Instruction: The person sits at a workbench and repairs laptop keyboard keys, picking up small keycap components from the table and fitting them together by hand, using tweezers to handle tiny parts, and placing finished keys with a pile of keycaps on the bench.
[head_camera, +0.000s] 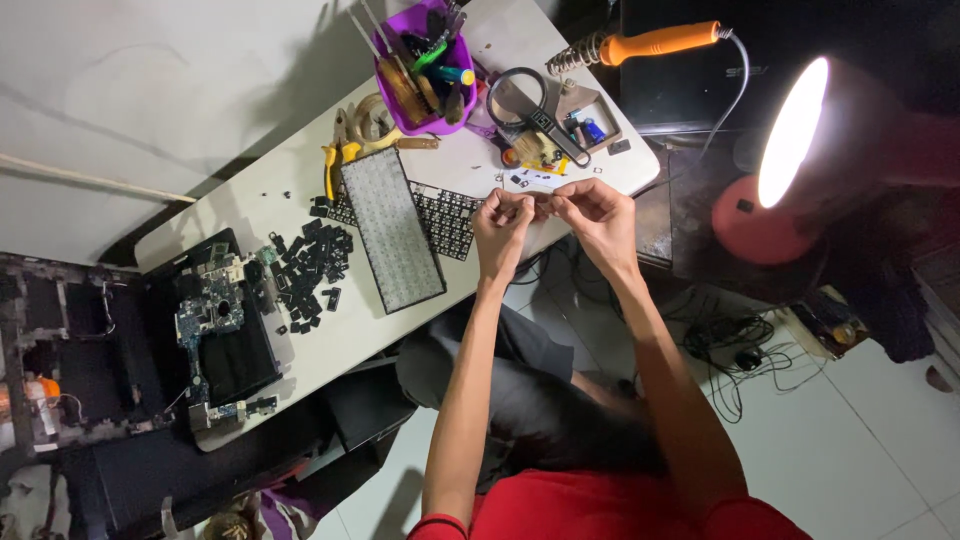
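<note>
Both hands meet over the bench's (300, 190) near edge. The left hand (500, 222) and right hand (598, 212) each pinch, grip clenched, one tiny dark part (541, 198) held between their fingertips; its shape is too small to tell. Beside them lie one keyboard frame (392, 230), one heap of loose black keycaps (312, 268), one magnifying glass (528, 104) and one purple cup (425, 70) of tools.

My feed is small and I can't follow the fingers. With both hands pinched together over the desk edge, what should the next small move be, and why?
Probably lower both hands toward the white desk. The left hand and right hand pinch something tiny and dark between them, too small to identify, partly past the desk edge above the lap. If dropped there, it would likely fall to the floor.
</note>
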